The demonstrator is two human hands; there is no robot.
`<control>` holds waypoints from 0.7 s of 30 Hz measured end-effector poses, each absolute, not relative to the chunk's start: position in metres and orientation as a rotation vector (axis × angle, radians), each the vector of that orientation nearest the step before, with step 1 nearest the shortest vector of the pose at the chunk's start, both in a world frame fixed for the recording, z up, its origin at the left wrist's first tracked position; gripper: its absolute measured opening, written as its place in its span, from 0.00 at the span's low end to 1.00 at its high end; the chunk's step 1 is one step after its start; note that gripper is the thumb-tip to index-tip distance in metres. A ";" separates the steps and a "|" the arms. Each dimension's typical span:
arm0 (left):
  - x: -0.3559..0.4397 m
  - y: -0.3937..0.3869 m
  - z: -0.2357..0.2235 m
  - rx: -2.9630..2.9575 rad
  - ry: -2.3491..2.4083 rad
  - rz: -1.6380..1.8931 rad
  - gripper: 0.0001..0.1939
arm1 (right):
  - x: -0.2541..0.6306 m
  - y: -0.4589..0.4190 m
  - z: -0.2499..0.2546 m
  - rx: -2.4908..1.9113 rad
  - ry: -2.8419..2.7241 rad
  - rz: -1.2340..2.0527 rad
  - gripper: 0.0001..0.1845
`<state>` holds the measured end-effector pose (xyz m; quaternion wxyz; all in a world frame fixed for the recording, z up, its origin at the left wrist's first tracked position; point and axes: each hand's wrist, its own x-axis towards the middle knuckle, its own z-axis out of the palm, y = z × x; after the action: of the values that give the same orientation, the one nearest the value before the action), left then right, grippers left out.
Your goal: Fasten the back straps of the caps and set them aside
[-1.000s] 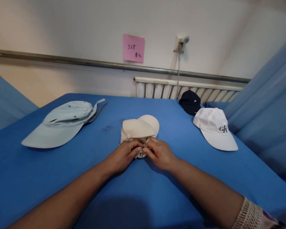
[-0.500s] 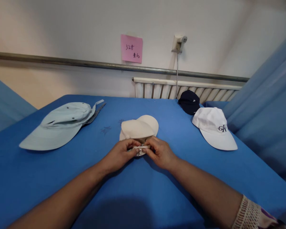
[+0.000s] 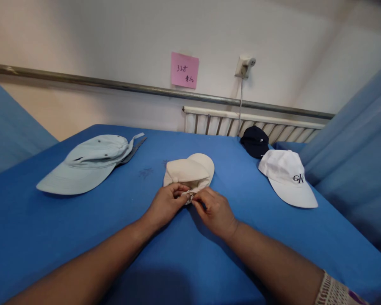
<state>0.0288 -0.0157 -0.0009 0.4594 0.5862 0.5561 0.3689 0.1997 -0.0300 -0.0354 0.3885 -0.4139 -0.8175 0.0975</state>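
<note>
A cream baseball cap (image 3: 187, 170) lies on the blue-covered table, its brim pointing away to the upper right and its back strap towards me. My left hand (image 3: 167, 202) pinches the strap from the left, thumb and fingers closed on it. From the other side, my right hand (image 3: 216, 212) has its fingertips closed at the strap's buckle (image 3: 191, 196). The fingertips partly hide the buckle, so its fastening cannot be made out.
A pale blue cap (image 3: 85, 163) lies at the left. A white cap (image 3: 287, 176) with dark letters and a navy cap (image 3: 255, 141) sit at the right. Behind the blue table (image 3: 130, 271) are a radiator (image 3: 216, 122), a metal rail (image 3: 139, 88) and a pink note (image 3: 184, 70). Blue curtains (image 3: 352, 140) hang at the sides.
The view has tilted and shifted slightly. My right fingertips have moved from gripping the strap's right part to the buckle at its middle. My left hand keeps its pinch.
</note>
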 end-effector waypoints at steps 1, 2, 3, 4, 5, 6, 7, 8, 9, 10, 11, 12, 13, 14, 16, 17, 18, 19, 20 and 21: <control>0.029 -0.016 -0.003 1.457 1.364 0.909 0.16 | 0.199 -0.030 -0.036 -1.076 -2.089 0.226 0.04; 0.028 -0.015 -0.004 1.463 1.357 0.910 0.16 | 0.198 -0.030 -0.037 -1.097 -2.099 0.203 0.04; 0.028 -0.015 -0.006 1.464 1.350 0.914 0.16 | 0.198 -0.030 -0.037 -1.113 -2.111 0.180 0.05; 0.028 -0.015 -0.008 1.461 1.344 0.917 0.16 | 0.197 -0.030 -0.038 -1.126 -2.124 0.155 0.05; 0.028 -0.015 -0.009 1.458 1.340 0.920 0.16 | 0.197 -0.030 -0.038 -1.140 -2.137 0.128 0.06; 0.028 -0.014 -0.010 1.457 1.338 0.923 0.16 | 0.196 -0.030 -0.038 -1.157 -2.149 0.102 0.06; 0.028 -0.014 -0.010 1.458 1.336 0.923 0.16 | 0.195 -0.031 -0.038 -1.175 -2.157 0.080 0.07; 0.028 -0.014 -0.011 1.462 1.335 0.920 0.16 | 0.194 -0.031 -0.039 -1.195 -2.161 0.063 0.08; 0.028 -0.015 -0.011 1.469 1.336 0.915 0.16 | 0.193 -0.031 -0.039 -1.214 -2.159 0.054 0.08; 0.028 -0.015 -0.011 1.476 1.336 0.910 0.16 | 0.193 -0.031 -0.040 -1.231 -2.156 0.054 0.09; 0.028 -0.015 -0.010 1.483 1.334 0.906 0.15 | 0.192 -0.030 -0.041 -1.246 -2.151 0.063 0.09; 0.028 -0.015 -0.010 1.489 1.330 0.902 0.16 | 0.192 -0.030 -0.042 -1.259 -2.144 0.077 0.08; 0.028 -0.015 -0.010 1.495 1.328 0.898 0.16 | 0.192 -0.030 -0.042 -1.271 -2.135 0.090 0.08; 0.028 -0.015 -0.009 1.505 1.328 0.891 0.16 | 0.192 -0.030 -0.043 -1.280 -2.122 0.105 0.07; 0.028 -0.015 -0.009 1.543 1.338 0.876 0.16 | 0.192 -0.029 -0.044 -1.283 -2.090 0.147 0.06; 0.028 -0.015 -0.009 1.574 1.343 0.867 0.15 | 0.192 -0.028 -0.044 -1.278 -2.066 0.182 0.06; 0.028 -0.016 -0.010 1.614 1.347 0.861 0.15 | 0.192 -0.027 -0.045 -1.272 -2.036 0.232 0.05; 0.028 -0.016 -0.010 1.664 1.348 0.854 0.14 | 0.192 -0.026 -0.045 -1.270 -1.998 0.303 0.04; 0.028 -0.017 -0.010 1.721 1.347 0.846 0.14 | 0.192 -0.025 -0.046 -1.279 -1.945 0.399 0.04; 0.028 -0.017 -0.011 1.783 1.344 0.836 0.13 | 0.192 -0.023 -0.047 -1.297 -1.874 0.521 0.04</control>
<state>0.0276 -0.0170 -0.0110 0.3697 0.6948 0.5239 0.3257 0.1921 -0.0235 -0.0469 0.3913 -0.5106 -0.7376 0.2051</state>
